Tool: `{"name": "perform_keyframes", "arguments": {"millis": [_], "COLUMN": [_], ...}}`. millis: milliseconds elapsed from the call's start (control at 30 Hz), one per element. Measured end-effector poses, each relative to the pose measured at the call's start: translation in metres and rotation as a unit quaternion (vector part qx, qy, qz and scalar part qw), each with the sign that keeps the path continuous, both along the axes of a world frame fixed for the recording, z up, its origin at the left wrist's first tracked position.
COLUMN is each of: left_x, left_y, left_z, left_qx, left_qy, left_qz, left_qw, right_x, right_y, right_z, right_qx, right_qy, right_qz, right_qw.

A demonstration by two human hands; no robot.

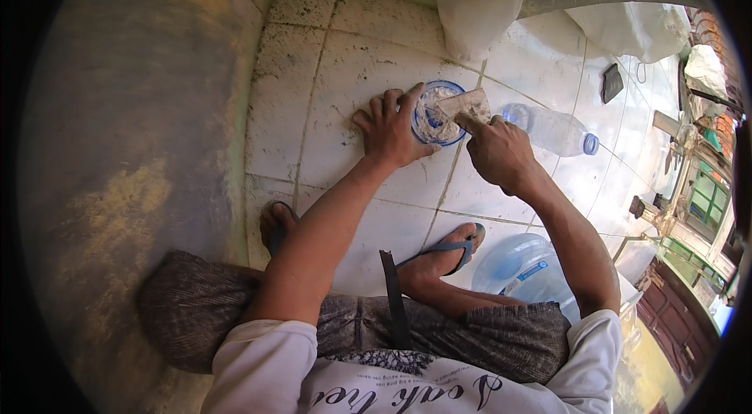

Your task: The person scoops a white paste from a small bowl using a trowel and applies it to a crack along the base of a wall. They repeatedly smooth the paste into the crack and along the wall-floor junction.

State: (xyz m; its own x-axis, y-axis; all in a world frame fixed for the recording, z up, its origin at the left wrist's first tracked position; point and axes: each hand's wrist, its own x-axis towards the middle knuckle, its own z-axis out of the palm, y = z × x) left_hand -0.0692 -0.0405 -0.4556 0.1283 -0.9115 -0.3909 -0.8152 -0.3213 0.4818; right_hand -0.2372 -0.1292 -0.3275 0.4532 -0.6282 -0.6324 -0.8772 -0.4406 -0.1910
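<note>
"What's on the tiled floor [384,46]?"
"A big bluish jug [521,265] near the right foot [439,261], then a clear bottle [556,130] lying beside the right hand [501,149]."
"And the bowl [443,84]?"
"Down there too, pale powder [427,106] inside; the left hand [392,128]'s fingers grasp its left side."
"The right fingers?"
"Clenched on a flat scraper [470,103], over the bowl."

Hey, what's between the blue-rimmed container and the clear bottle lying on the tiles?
In the head view, a flat tool jutting over the container, and fingers of the right hand holding it, lie between them.
</note>
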Motion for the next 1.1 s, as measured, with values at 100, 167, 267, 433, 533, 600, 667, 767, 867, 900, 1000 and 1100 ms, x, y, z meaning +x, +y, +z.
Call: {"name": "perform_keyframes", "arguments": {"millis": [100,167,267,433,533,600,667,767,867,900,1000,1100], "left_x": [0.0,0.0,-0.001,0.0,0.0,0.002,0.004,0.014,0.037,0.046,0.059,0.05], "left_y": [-0.001,-0.002,-0.002,-0.004,-0.005,-0.003,-0.006,-0.014,-0.039,-0.047,-0.062,-0.052], "left_z": [0.001,0.002,0.003,0.005,0.006,0.007,0.007,0.01,0.014,0.015,0.027,0.018], "left_qx": [0.002,0.003,0.0,0.013,0.022,0.023,0.02,0.023,0.035,0.034,0.044,0.027], "left_qy": [0.002,0.004,0.011,0.018,0.016,0.015,0.016,0.018,-0.012,-0.029,-0.055,-0.06], "left_qz": [-0.002,-0.002,0.0,-0.001,0.002,0.0,-0.006,-0.048,-0.134,-0.166,-0.223,-0.202], "left_qw": [1.0,1.0,1.0,1.0,1.0,1.0,1.0,0.998,0.99,0.985,0.972,0.977], "right_x": [0.007,0.009,0.015,0.004,0.01,0.001,-0.005,-0.017,-0.023,-0.021,-0.014,-0.008], "right_y": [-0.008,-0.008,0.0,0.017,0.011,0.009,0.006,0.012,0.012,0.01,0.004,0.0], "right_z": [0.0,-0.002,-0.006,-0.002,0.012,0.013,0.013,0.009,0.004,0.003,-0.001,-0.001], "right_qx": [0.018,0.025,0.05,0.078,0.053,-0.008,-0.019,-0.069,-0.1,-0.101,-0.113,-0.125], "right_qy": [0.005,0.004,0.02,0.034,0.034,0.018,0.045,0.043,0.032,0.03,0.014,0.014], "right_qz": [-0.034,-0.04,-0.036,-0.028,-0.028,0.018,0.036,0.084,0.126,0.132,0.139,0.15], "right_qw": [0.999,0.999,0.998,0.996,0.998,1.0,0.998,0.993,0.986,0.986,0.984,0.981]}}
